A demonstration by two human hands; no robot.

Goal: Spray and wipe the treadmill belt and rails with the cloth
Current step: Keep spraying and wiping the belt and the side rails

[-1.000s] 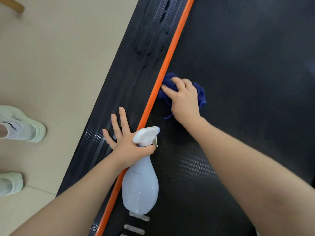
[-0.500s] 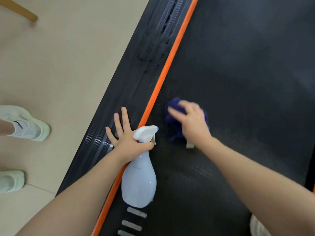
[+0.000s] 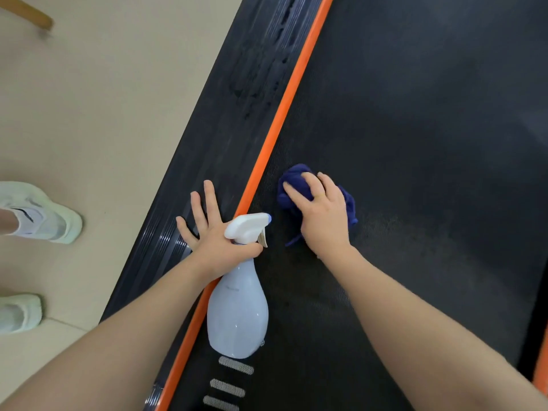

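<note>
No readable text here.
You can make out a faint mark on the spray bottle (image 3: 237, 307), too small to read, and a dark swoosh-like stripe on the white shoe (image 3: 38, 215), with no letters.

This looks like an exercise corner in a home or a small gym, though I cannot tell which. A treadmill fills most of the view, with its wide black belt (image 3: 415, 143), a ribbed side rail (image 3: 225, 120) and an orange strip (image 3: 284, 114) between them. Beside it are a plain beige floor (image 3: 103, 99), sneakers (image 3: 44, 215) and a wooden leg (image 3: 26, 11).
</note>
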